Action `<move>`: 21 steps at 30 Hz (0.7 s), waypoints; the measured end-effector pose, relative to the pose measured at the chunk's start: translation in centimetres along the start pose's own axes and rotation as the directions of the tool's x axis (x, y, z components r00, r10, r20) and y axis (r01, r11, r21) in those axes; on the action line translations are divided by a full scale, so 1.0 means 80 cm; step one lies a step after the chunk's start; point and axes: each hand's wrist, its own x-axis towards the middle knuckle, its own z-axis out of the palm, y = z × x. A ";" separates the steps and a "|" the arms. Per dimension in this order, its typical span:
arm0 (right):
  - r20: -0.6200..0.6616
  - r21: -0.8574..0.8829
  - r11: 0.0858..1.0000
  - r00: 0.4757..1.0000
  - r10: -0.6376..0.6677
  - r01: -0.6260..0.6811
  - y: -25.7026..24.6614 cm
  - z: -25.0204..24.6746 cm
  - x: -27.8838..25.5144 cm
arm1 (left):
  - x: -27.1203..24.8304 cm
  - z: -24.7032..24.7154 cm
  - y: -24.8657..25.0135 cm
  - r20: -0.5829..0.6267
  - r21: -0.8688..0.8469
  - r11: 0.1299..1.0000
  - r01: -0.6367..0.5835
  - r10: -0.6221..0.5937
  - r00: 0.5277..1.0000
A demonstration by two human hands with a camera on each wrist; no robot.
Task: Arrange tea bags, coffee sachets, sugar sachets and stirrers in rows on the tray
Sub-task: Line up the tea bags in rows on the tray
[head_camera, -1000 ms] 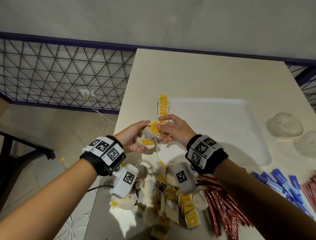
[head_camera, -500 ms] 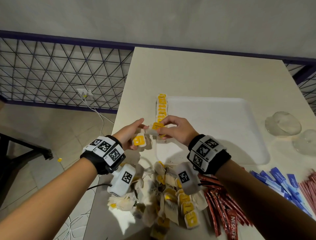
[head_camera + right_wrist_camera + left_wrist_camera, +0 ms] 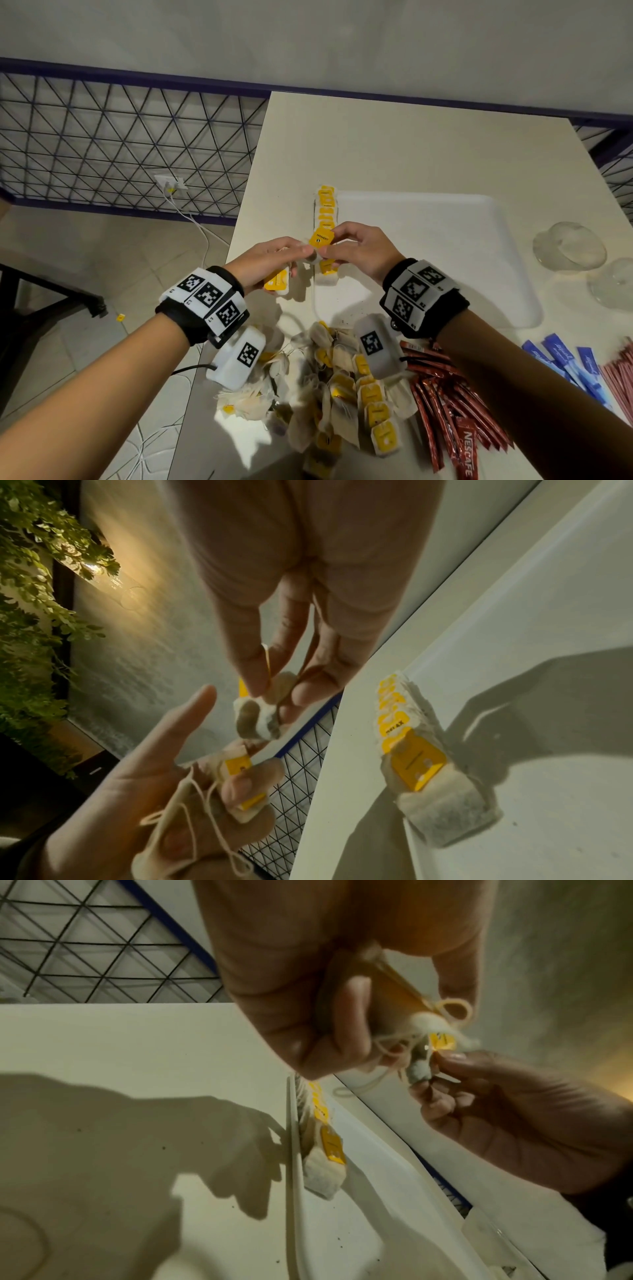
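We are seeing tea bags point(image 3: 346, 404) of porous, matt filter paper with smooth yellow paper tags and thin cotton strings, lying on a matt off-white desk point(image 3: 394, 147). The tray point(image 3: 486, 260) is looking like smooth white plastic, while the red coffee sachets point(image 3: 448, 411) are showing glossy foil.

Black wristbands point(image 3: 205, 318) w/ white marker tags; white cam pods point(image 3: 239, 358) under wrists.

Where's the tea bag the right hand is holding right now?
In the head view, the tea bag is pinched in the right hand above the tray's left edge, over the near end of the row.
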 end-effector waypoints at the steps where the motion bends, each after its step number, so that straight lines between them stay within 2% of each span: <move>1: -0.004 0.008 1.000 1.000 -0.002 0.003 0.001 0.000 0.000 | 0.001 0.000 -0.002 0.002 0.032 0.999 -0.016 0.016 1.000; 6: 0.010 0.065 0.995 0.997 0.072 -0.072 -0.001 0.000 0.002 | 0.006 -0.001 -0.006 -0.011 0.146 0.987 -0.074 0.076 0.997; 10: 0.072 0.073 0.987 0.987 0.140 -0.146 0.001 -0.004 0.003 | 0.007 -0.003 -0.007 0.024 0.222 0.972 -0.075 0.072 0.997; 13: 0.074 0.048 0.994 0.993 0.094 -0.097 0.005 -0.007 0.000 | 0.007 -0.002 -0.007 0.033 0.250 0.967 -0.059 0.052 0.998; 16: 0.054 0.094 0.994 0.997 0.056 -0.061 0.005 -0.008 -0.001 | 0.007 -0.001 -0.007 0.038 0.270 0.961 -0.057 0.049 0.998; 21: 0.075 0.101 0.995 0.997 0.014 -0.021 0.003 -0.009 -0.002 | 0.006 0.001 -0.004 0.019 0.259 0.958 -0.123 0.123 0.992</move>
